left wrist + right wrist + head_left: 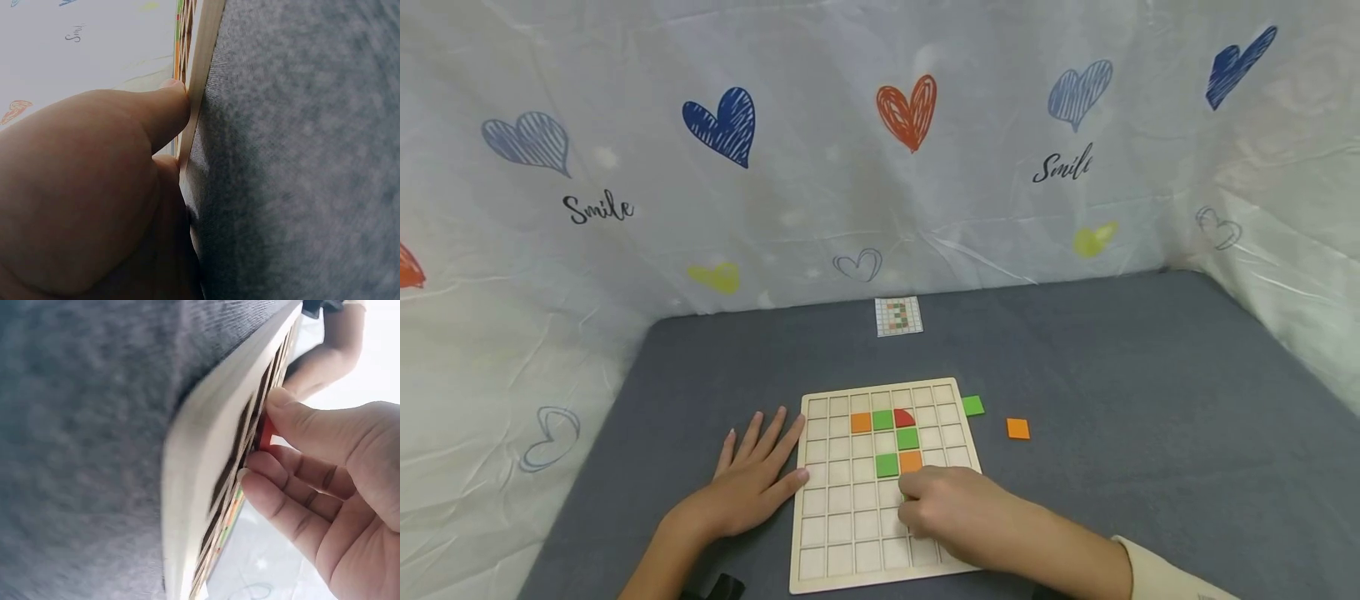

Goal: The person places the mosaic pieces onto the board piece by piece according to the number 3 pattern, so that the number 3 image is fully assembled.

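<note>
A square wooden grid board (852, 525) lies on the grey cloth. Its cells hold orange, green and red flat pieces, among them a red quarter-circle tile (903, 418) in the upper part. My left hand (748, 483) lies spread at the board's left side, with thumb and index fingertip at its edge; the thumb (165, 112) touches that edge in the left wrist view. Low over the board's right half, my right hand (951, 508) pinches a red tile (267, 432) between thumb and fingers. In the head view that tile is hidden behind the hand.
A loose green tile (973, 406) lies against the board's right edge, and an orange tile (1018, 428) sits farther right. Beyond the board is a small printed pattern card (898, 317). A white curtain with hearts (805, 192) rises behind the table.
</note>
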A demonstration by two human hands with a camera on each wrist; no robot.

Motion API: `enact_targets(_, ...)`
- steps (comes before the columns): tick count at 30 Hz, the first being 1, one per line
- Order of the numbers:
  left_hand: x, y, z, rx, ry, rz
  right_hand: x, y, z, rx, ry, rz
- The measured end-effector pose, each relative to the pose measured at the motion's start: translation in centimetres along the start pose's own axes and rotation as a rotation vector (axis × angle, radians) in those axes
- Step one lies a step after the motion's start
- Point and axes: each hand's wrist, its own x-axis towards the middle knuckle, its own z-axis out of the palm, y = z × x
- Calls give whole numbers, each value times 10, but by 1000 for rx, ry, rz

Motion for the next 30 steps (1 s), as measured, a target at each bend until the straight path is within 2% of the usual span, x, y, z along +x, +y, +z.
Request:
enact_targets(7, -1, 1, -1, -12, 1, -5, 3, 0, 2, 12, -40, 17)
enact_targets(13, -1, 3, -3, -11, -9, -12, 3, -2, 4, 82, -68, 32)
enact_targets(18, 0, 3, -1, -14, -15, -6, 5, 0, 3, 94, -106, 46)
enact_targets(26, -1, 4, -2, -11, -6, -7, 4, 1, 1, 45, -33, -56)
enact_targets(30, -2, 4, -3, -9, -13, -13, 3, 1, 1, -18, -32, -106)
